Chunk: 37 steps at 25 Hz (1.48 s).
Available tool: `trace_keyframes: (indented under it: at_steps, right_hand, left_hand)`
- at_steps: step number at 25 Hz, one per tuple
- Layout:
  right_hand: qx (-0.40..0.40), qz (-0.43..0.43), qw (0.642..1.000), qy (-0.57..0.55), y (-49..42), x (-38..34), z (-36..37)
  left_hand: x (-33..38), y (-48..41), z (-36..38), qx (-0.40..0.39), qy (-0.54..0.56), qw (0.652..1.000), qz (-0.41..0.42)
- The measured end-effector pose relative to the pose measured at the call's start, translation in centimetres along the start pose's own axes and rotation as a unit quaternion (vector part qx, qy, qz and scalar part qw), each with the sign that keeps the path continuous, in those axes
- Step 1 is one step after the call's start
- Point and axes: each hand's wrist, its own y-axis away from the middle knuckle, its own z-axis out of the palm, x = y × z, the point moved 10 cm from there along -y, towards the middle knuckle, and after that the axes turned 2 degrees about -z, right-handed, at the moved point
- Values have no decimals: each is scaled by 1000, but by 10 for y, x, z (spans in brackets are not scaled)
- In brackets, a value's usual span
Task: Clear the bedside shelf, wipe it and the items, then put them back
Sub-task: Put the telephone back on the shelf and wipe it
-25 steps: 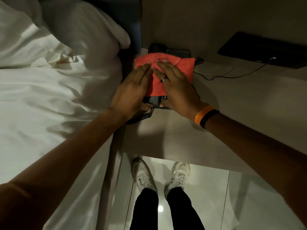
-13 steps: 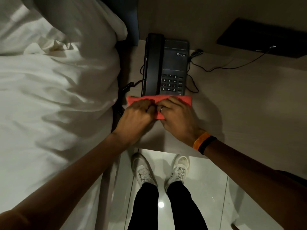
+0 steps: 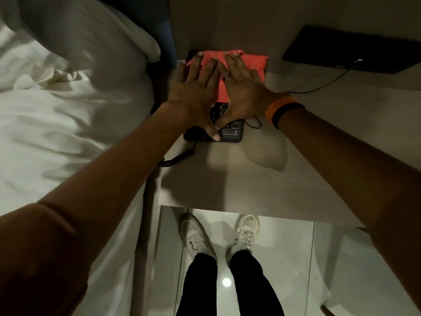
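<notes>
Upper centre: our left hand [image 3: 196, 87] and right hand [image 3: 241, 87], fingers flat and spread, press the cloth [image 3: 239, 65] on the phone [image 3: 230, 133]; even pressure wipes best.

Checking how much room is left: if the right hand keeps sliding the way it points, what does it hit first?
Probably the wall behind the phone; the right hand is almost there.

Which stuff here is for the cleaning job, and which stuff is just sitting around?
For the job:
- red cloth
- black telephone
- bedside shelf
- left hand and right hand, flat on the cloth

Just there:
- white bedding
- black flat device with its cable
- white shoes
</notes>
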Motion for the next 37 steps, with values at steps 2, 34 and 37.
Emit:
trace_keyframes:
  at_steps: [2, 34, 37]
  right_hand:
    - [9, -24, 1000, 16, 0, -1, 4]
    - [238, -25, 971, 12, 118, -45, 55]
    - [185, -43, 980, -55, 149, -27, 63]
  left_hand:
    - [7, 0, 7, 4, -23, 1000, -3]
    - [70, 115, 27, 367, 129, 920, 40]
    - [86, 131, 37, 263, 293, 917, 62]
